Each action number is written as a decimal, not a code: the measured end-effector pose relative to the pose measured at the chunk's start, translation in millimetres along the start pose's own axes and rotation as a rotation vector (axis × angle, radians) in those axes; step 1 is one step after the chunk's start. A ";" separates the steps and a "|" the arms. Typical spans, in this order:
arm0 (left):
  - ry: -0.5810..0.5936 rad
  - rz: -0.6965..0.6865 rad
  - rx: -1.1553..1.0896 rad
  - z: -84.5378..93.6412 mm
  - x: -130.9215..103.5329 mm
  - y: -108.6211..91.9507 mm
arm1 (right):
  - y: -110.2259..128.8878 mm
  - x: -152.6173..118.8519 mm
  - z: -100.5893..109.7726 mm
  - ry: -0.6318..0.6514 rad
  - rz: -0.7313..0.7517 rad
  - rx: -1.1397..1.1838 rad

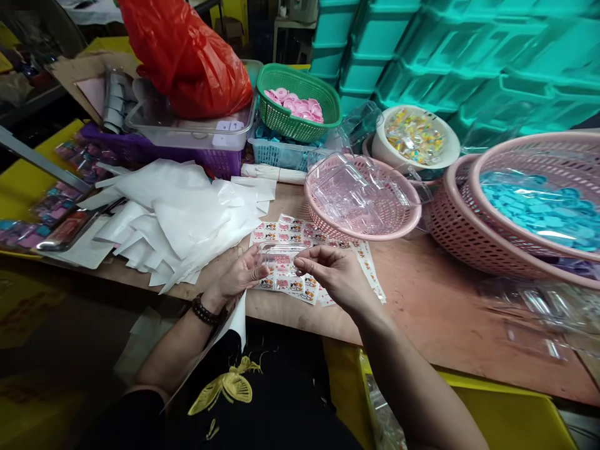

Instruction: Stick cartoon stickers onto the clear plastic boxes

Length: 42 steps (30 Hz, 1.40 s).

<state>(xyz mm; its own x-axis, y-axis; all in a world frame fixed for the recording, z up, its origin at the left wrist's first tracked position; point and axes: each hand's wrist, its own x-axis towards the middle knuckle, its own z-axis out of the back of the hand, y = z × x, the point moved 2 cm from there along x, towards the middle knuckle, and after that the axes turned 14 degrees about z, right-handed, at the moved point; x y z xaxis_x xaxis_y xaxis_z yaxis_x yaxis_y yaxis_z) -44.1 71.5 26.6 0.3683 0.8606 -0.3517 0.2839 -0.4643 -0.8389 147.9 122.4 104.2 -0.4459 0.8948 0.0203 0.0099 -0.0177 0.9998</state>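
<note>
Between my two hands is a clear plastic box (pixel 281 250), held above the table's front edge. My left hand (pixel 242 273) grips its left end, thumb toward me. At its right end, the thumb and forefinger of my right hand (pixel 328 269) are pinched together; whether a sticker is between them is too small to tell. Beneath lie sheets of cat stickers (pixel 297 286), printed in pink and orange and partly covered by the box and hands. A white sheet (pixel 238 322) hangs beside my left wrist, below the hand.
White backing paper (pixel 173 206) is heaped on the left. A pink basket (pixel 323 219) of clear plastic boxes stands behind the stickers. Larger pink baskets (pixel 450 231) with blue pieces are on the right. A green basket (pixel 300 128) and teal bins (pixel 469 50) stand at the back.
</note>
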 end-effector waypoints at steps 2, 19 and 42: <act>-0.004 0.006 0.004 0.9 0.4 2.0 | -0.3 0.9 -1.6 0.025 -0.019 0.000; 0.008 0.022 0.011 1.7 2.0 1.9 | -1.5 3.4 -1.0 0.062 -0.069 -0.040; -0.242 -0.117 -0.032 -1.0 7.6 10.4 | -6.9 -11.8 -7.7 -0.020 0.091 -0.739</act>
<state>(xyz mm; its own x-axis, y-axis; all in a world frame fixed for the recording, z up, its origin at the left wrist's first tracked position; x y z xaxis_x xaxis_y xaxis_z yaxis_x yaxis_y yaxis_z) -37.5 73.0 15.6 0.1103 0.9319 -0.3455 0.3412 -0.3620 -0.8675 146.2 108.5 97.1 -0.4559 0.8832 0.1099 -0.5613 -0.3812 0.7346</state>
